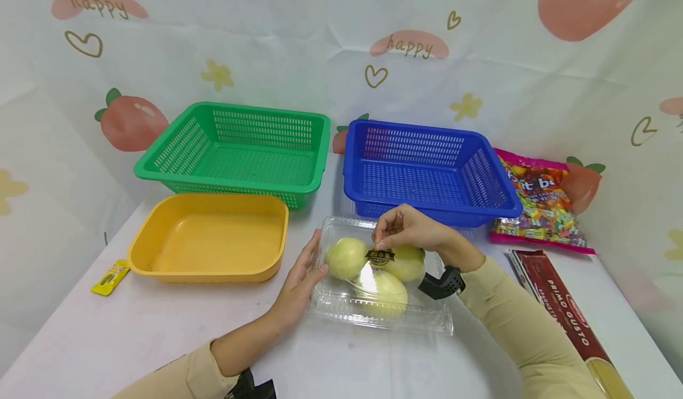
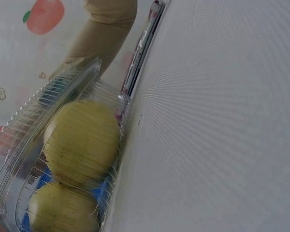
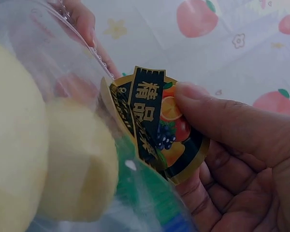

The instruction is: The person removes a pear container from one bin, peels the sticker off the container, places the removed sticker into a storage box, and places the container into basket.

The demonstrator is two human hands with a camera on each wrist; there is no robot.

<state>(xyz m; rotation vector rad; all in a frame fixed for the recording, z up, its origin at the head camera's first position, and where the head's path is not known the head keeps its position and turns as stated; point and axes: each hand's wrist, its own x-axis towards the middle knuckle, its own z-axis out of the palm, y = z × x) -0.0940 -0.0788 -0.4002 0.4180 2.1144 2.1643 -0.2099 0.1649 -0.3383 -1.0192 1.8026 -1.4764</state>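
Note:
A clear plastic clamshell box (image 1: pixel 427 322) lies on the table with three round pale-yellow fruits (image 1: pixel 347 258) inside. On its lid is a dark label sticker (image 1: pixel 380 258) with gold edging. My right hand (image 1: pixel 408 231) pinches that sticker; in the right wrist view the thumb lies on the printed face (image 3: pixel 183 140), fingers behind, and part of the sticker is folded over against the lid. My left hand (image 1: pixel 299 280) rests along the box's left side with fingers extended. In the left wrist view, two fruits (image 2: pixel 82 142) show through the box wall.
Behind the box stand a green basket (image 1: pixel 240 182) and a blue basket (image 1: pixel 432 206). A yellow tub (image 1: pixel 208 273) is to the left, with a small yellow packet (image 1: pixel 110 277) beside it. At right lie a candy bag (image 1: pixel 544 209) and a spaghetti pack (image 1: pixel 565 310).

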